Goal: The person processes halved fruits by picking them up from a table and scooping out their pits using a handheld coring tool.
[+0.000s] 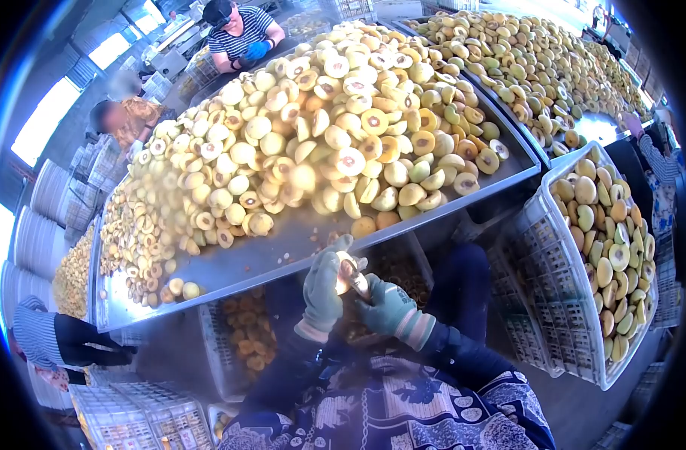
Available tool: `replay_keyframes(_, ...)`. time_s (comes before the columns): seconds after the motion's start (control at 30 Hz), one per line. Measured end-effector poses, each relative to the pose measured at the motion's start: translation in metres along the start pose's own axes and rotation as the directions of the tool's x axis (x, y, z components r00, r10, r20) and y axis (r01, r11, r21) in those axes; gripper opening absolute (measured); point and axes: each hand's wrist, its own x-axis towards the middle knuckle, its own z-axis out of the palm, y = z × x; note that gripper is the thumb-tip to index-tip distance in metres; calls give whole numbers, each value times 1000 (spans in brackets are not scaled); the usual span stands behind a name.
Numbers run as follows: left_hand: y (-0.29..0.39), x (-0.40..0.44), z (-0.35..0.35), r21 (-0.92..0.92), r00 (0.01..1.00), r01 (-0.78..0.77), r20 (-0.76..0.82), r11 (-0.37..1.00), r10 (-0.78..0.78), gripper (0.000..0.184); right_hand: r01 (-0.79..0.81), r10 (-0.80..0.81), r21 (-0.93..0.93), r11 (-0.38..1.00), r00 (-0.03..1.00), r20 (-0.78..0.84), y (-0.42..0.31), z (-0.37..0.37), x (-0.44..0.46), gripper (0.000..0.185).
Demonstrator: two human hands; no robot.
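In a pale grey-green glove, my left hand (322,292) is closed around a halved yellow peach (346,271), its cut side turned toward my right. My right hand (394,307), gloved alike, grips a short metal tool (358,283) whose tip meets the fruit; the exact shape of its blade cannot be made out. Both hands are just in front of the near edge of a metal table (283,264). On that table lies a big heap of peach halves (305,150), many still showing brown pits or hollows.
A tilted white crate (538,300) full of peach halves stands at my right. Below the table edge are a crate of darker halves (249,337) and another between my legs. A second heaped table (523,67) lies beyond. Several co-workers, one in blue gloves (257,50), surround the tables.
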Motion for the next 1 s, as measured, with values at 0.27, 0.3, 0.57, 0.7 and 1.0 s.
replay_keyframes(0.27,1,-9,-13,312,996,-5,89,950,-24,37,83,-59,-117,990,980,191,-12,-28,-6,40)
replay_keyframes(0.3,0,-10,-12,264,996,6,80,964,-29,37,128,-113,-97,987,983,147,-10,-26,-9,39)
replay_keyframes(0.57,-4,-20,7,95,996,-22,-81,995,30,49,137,-143,70,988,985,95,-5,1,-16,34)
replay_keyframes(0.7,-1,-20,-9,189,999,6,41,982,-14,39,166,-102,-217,962,955,278,4,-13,-10,35)
replay_keyframes(1.0,-9,-19,-19,52,982,177,65,983,-180,39,63,-9,-123,990,915,403,-13,-25,-15,34)
